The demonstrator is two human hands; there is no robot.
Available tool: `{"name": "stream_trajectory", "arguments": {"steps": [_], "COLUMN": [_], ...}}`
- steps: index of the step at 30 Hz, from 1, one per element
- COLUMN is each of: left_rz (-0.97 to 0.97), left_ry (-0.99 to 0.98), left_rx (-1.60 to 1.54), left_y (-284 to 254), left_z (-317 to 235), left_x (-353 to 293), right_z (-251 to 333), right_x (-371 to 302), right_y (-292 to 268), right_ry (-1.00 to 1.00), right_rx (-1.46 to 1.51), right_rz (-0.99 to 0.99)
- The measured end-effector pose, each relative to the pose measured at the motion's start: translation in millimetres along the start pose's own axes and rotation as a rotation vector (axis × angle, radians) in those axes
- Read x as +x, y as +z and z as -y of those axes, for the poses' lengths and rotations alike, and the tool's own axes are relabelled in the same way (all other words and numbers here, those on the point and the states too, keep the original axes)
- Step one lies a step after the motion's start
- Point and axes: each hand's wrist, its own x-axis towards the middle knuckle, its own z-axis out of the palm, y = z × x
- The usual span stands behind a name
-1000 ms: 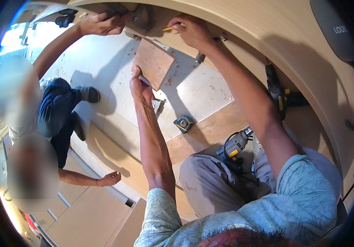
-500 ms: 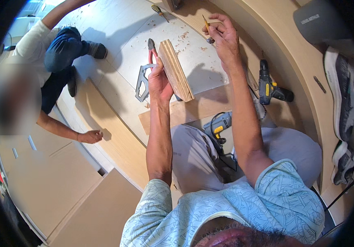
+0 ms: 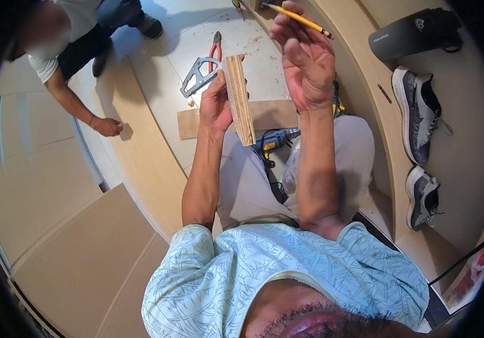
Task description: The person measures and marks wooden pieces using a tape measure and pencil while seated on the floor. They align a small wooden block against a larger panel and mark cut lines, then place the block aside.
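Note:
My left hand (image 3: 215, 107) grips a thick block of layered plywood (image 3: 238, 104) by its side, tilted up so the striped edge faces me. Fingertips of that hand show on the block's far side. A yellow pencil (image 3: 304, 20) lies across the raised fingers of my right hand (image 3: 308, 67), its point toward the left; the palm is turned into view. Beyond the block, on the floor, are red-handled pliers (image 3: 215, 46) and a grey frame-shaped tool (image 3: 198, 76).
A corded grey-yellow drill (image 3: 276, 139) rests by my legs near a flat board (image 3: 188, 124). A long curved panel (image 3: 140, 129) runs along the left, beside a co-worker's hand (image 3: 107, 127). Shoes (image 3: 414, 112) and a black bottle (image 3: 411, 36) sit at right.
My right hand has turned its palm into view, and the pencil has swung from upright to lying across the fingers. The block is more upright. The whole view has shifted.

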Motion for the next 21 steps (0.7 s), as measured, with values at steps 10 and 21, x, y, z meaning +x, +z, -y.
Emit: {"name": "stream_trajectory", "arguments": {"steps": [10,21], "left_rz": [0.045,0.084], "left_ry": [0.065,0.038], "left_rx": [-0.098,-0.196], "left_y": [19.5,14.4], "left_z": [34.3,65.6], "left_x": [-91.8,-151.5], "right_z": [36.7,62.3], "right_x": [-105.3,-166.5], "right_y": [44.3,67.8], "right_ry": [0.154,0.089], "right_rx": [-0.289,-0.397], "right_rz": [0.029,-0.014]}}
